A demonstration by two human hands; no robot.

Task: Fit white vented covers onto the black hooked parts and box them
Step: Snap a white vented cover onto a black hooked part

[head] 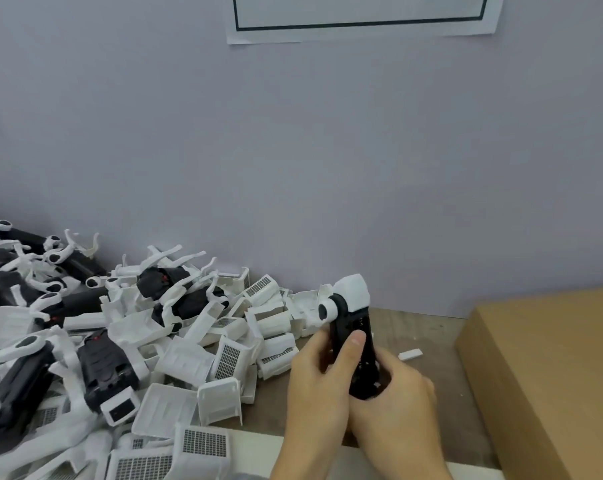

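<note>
Black hooked parts and white vented plastic covers lie heaped together [127,344] across the left of the brown tabletop [428,344], and that tangle is the largest risk: white hooks interlock there, so pulling one piece out could drag neighbours off the front edge. To the right sits the flat brown cardboard box [542,375], its top face looking closed from here; whether an opening lies out of view I cannot tell, so boxing may call for a free hand at an awkward time. Between heap and box, the black ribbed hooked part in hand [353,344] stands nearly upright, with a white cover [353,294] on its top end. Judging by the angle, that cover may not be fully seated, and pressing while it is skewed could jam it. The left hand [315,386] grips the black body, thumb flat on its ribbed face; the right hand [397,407] has its fingers curled round the lower end. A small white plastic scrap [410,354] lies just beside them and could get swept into the box.
</note>
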